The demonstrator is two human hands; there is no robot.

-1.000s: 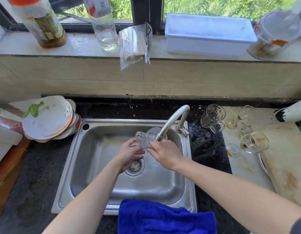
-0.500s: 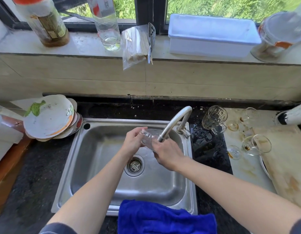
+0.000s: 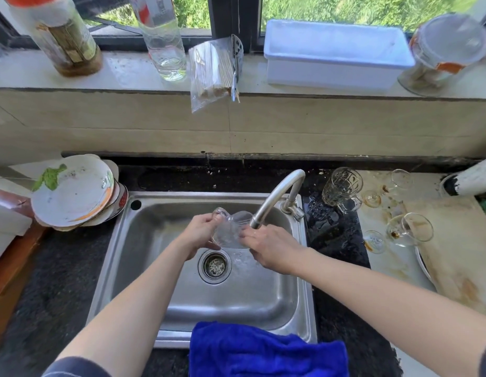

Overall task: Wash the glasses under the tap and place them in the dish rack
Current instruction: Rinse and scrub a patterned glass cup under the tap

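Note:
A clear glass mug [image 3: 230,229] lies tilted under the spout of the curved steel tap [image 3: 277,197], above the steel sink [image 3: 165,270]. My left hand [image 3: 199,235] grips its handle side. My right hand [image 3: 269,248] holds the other side, its fingers against the glass. Water splashes beside the drain [image 3: 215,265]. A patterned glass mug [image 3: 341,187] and several stained stemmed glasses [image 3: 407,230] stand on the counter to the right.
Dirty plates [image 3: 73,191] are stacked left of the sink. A blue cloth [image 3: 263,352] hangs over the sink's front edge. A white tub [image 3: 337,54], bottles [image 3: 160,36] and a bag of sticks [image 3: 211,69] sit on the windowsill. A stained cutting board [image 3: 465,254] lies at the right.
Both hands have turned the glass mug under the spout and lifted it slightly; the left hand moved up along its side. Everything else stayed put.

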